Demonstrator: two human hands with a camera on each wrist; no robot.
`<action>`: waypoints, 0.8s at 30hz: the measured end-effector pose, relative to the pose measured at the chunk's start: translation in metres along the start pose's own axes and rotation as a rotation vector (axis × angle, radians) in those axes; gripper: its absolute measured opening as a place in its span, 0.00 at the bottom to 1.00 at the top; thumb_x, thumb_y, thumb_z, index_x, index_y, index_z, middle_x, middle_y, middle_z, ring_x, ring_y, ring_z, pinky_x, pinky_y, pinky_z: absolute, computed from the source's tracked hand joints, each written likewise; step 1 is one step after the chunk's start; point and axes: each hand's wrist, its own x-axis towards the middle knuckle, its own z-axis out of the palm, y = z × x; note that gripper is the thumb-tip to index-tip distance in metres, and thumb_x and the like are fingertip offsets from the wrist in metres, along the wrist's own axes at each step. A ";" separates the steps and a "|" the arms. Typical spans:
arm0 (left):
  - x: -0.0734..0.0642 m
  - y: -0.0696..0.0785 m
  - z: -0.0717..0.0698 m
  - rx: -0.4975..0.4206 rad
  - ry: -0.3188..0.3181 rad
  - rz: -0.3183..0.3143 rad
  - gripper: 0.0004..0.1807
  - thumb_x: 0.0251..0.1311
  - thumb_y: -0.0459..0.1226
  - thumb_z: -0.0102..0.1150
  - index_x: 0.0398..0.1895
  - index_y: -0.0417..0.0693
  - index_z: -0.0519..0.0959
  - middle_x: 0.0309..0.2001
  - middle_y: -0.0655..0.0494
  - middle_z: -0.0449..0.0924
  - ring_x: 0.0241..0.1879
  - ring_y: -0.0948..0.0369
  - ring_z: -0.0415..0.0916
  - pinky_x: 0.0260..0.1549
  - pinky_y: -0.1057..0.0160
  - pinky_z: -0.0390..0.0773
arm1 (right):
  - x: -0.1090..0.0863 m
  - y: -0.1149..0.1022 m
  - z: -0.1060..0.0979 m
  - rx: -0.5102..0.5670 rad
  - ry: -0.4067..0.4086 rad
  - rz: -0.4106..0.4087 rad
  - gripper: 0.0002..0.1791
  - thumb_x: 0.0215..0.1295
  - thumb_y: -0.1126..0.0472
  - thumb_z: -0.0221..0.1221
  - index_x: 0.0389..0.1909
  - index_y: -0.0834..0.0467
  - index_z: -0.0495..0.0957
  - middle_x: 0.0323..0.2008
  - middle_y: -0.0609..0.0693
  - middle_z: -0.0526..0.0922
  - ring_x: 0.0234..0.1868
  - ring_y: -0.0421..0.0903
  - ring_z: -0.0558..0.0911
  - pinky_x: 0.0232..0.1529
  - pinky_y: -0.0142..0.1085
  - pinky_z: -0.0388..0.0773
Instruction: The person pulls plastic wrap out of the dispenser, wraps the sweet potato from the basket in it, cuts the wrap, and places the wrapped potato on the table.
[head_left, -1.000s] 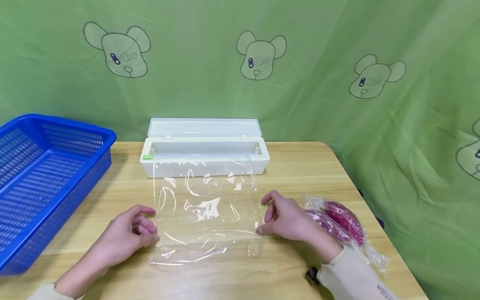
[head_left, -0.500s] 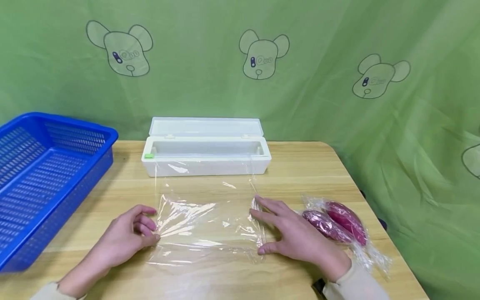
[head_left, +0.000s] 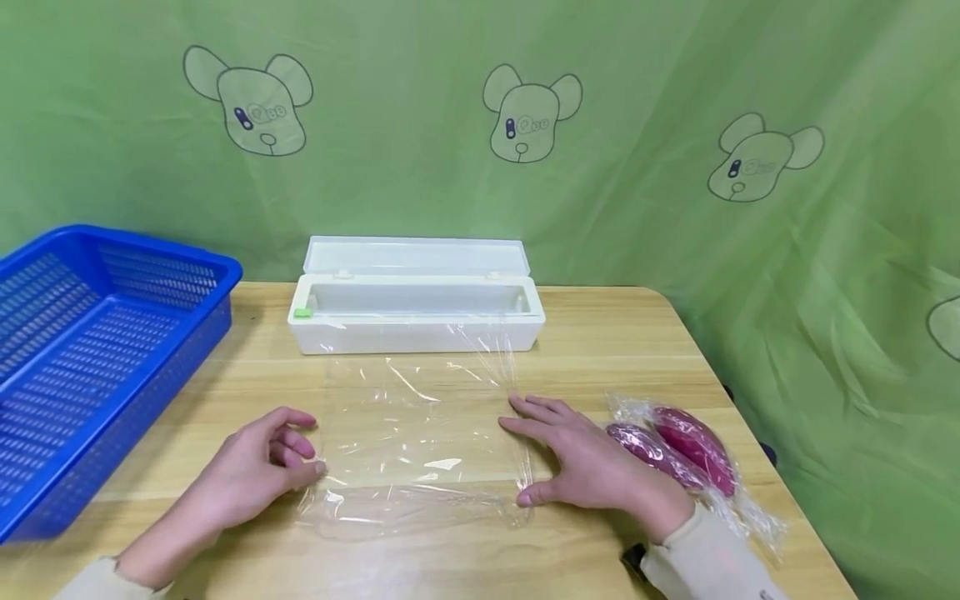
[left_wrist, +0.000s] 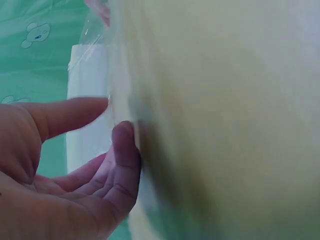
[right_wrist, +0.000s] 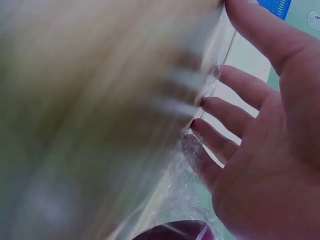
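Observation:
A sheet of clear plastic wrap [head_left: 405, 425] lies over the wooden table, running forward to the front of an open white wrap dispenser [head_left: 420, 337]. My left hand [head_left: 251, 467] is at the sheet's left edge. Its thumb [left_wrist: 75, 114] touches the film, while the other fingers are bent loosely, with a gap between them and the thumb. On the opposite side, my right hand [head_left: 588, 462] spreads its fingers over the sheet's right edge, fingertips against the film. Crinkled wrap [right_wrist: 192, 147] shows beside those fingers in the right wrist view.
Two purplish-red oblong items [head_left: 693, 450] wrapped in film lie right of my right hand. A blue plastic basket [head_left: 153, 375] stands on the left. The dispenser's lid [head_left: 416, 256] is raised, and a green curtain [head_left: 405, 125] hangs behind the table [head_left: 600, 333].
My right hand has gone from bent fingers at the sheet's right edge to spread fingers resting on it. The film's creases have shifted. The left hand stays almost in place.

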 end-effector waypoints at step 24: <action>0.017 0.013 -0.091 -0.662 -0.038 0.150 0.19 0.75 0.30 0.63 0.64 0.52 0.82 0.58 0.65 0.90 0.55 0.66 0.89 0.52 0.67 0.88 | -0.016 0.010 -0.001 0.055 0.018 0.050 0.54 0.49 0.39 0.80 0.79 0.46 0.71 0.86 0.52 0.60 0.84 0.66 0.61 0.76 0.75 0.60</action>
